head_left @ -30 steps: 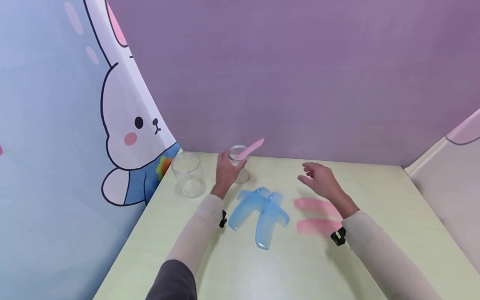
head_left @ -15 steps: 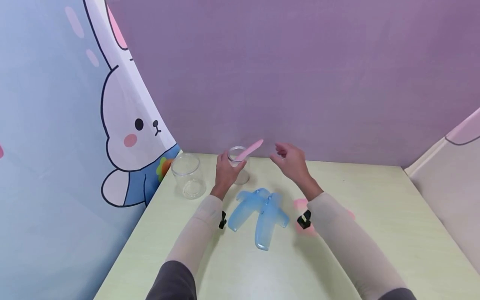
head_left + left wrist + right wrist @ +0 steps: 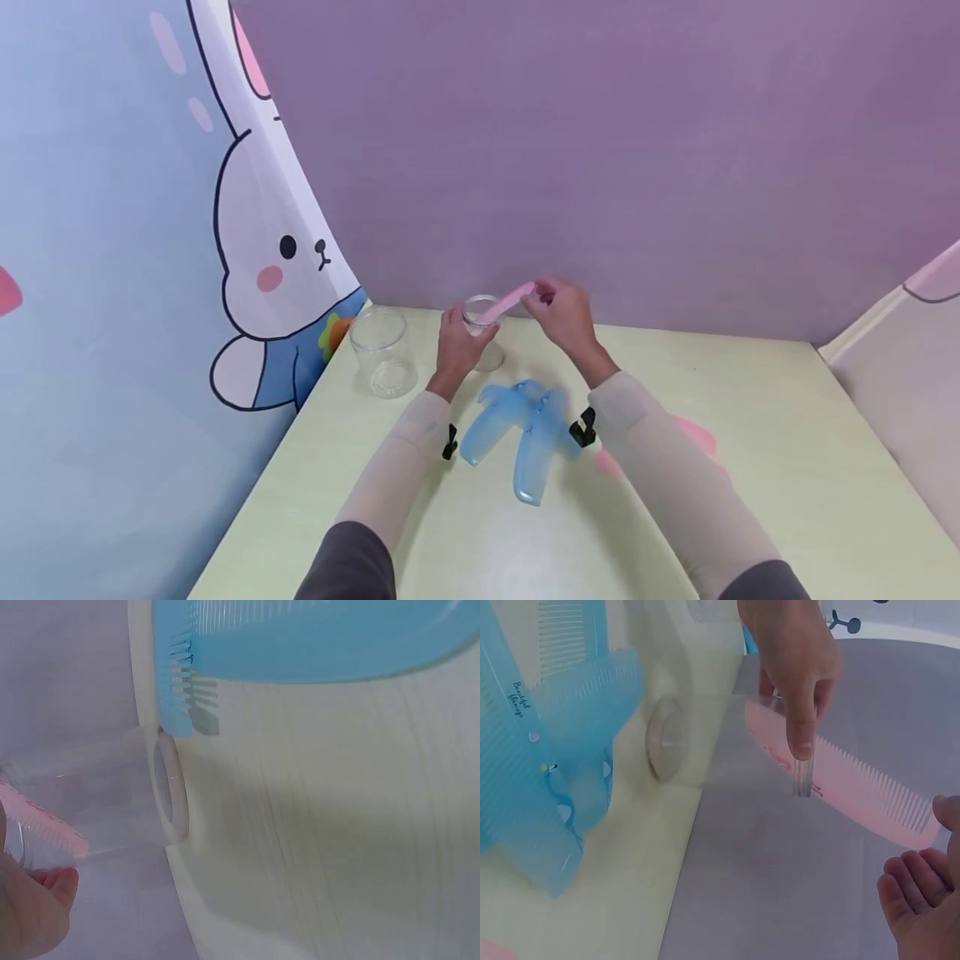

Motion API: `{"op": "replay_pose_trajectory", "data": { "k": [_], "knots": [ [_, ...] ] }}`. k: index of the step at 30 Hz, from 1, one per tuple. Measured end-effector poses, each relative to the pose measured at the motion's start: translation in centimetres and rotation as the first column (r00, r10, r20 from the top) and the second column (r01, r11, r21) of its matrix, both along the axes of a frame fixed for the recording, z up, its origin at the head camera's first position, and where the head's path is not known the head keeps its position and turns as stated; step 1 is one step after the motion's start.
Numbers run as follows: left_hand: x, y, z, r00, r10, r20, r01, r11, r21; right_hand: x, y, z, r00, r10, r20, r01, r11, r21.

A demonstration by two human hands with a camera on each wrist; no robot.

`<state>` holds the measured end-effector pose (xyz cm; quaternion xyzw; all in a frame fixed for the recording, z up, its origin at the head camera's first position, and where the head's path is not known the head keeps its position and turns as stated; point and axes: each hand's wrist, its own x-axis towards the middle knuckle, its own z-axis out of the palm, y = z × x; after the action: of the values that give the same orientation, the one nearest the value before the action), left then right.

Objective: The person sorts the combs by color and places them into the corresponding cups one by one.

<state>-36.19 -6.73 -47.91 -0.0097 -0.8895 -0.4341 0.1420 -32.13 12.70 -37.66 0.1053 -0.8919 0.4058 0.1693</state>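
My left hand (image 3: 459, 342) grips a clear plastic jar (image 3: 491, 358) near its rim, thumb and fingers on either side. A pink comb (image 3: 855, 784) leans slantwise inside the jar, its upper end sticking out past the rim. At that upper end is my right hand (image 3: 561, 315), with thumb and fingertips closing round the comb's tip in the right wrist view. In the left wrist view the comb's lower teeth (image 3: 64, 836) show through the jar wall. The jar stands on the table at its back edge.
Several blue combs (image 3: 532, 467) lie overlapped in front of the jar. Other pink combs (image 3: 696, 433) lie to the right, mostly hidden under my right sleeve. A second, wider clear jar (image 3: 392, 379) stands at the left. A purple wall (image 3: 600, 167) rises behind the table.
My right hand has moved left and upward from above the pink combs to the tip of the comb in the jar. My left hand has kept its grip on the jar.
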Motion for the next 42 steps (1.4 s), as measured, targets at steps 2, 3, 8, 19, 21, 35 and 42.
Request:
{"op": "replay_pose_trajectory", "data": {
  "k": [2, 3, 8, 19, 21, 35, 42],
  "knots": [
    [0.1, 0.0, 0.1, 1.0, 0.004, 0.004, -0.004, 1.0, -0.004, -0.2, -0.1, -0.2, 1.0, 0.001, 0.004, -0.001, 1.0, -0.001],
    [0.1, 0.0, 0.1, 1.0, 0.007, 0.005, -0.007, 1.0, -0.005, -0.3, -0.2, -0.3, 1.0, 0.001, 0.006, -0.001, 1.0, -0.001],
    [0.2, 0.2, 0.3, 0.999, 0.018, 0.027, -0.018, 1.0, -0.003, -0.6, -0.5, -0.5, 1.0, 0.012, 0.015, -0.012, 1.0, -0.016],
    [0.0, 0.2, 0.0, 1.0, 0.031, 0.005, -0.031, 0.999, -0.022, 0.4, 2.5, -1.1, 0.997, 0.032, 0.07, -0.035, 0.998, 0.044],
    [-0.1, 0.2, -0.1, 1.0, 0.03, -0.005, -0.03, 0.999, -0.021, 0.8, 3.5, -1.4, 0.996, 0.042, 0.082, -0.049, 0.996, 0.08],
    [-0.3, -0.1, -0.1, 1.0, 0.008, 0.012, -0.008, 1.0, -0.004, 2.9, 10.9, -3.2, 0.99, 0.049, 0.129, -0.089, 0.942, 0.324],
    [0.0, 0.0, 0.1, 1.0, 0.006, 0.021, -0.006, 1.0, 0.002, 4.3, 13.7, -4.4, 0.982, 0.034, 0.185, -0.104, 0.916, 0.387]
  ]
}}
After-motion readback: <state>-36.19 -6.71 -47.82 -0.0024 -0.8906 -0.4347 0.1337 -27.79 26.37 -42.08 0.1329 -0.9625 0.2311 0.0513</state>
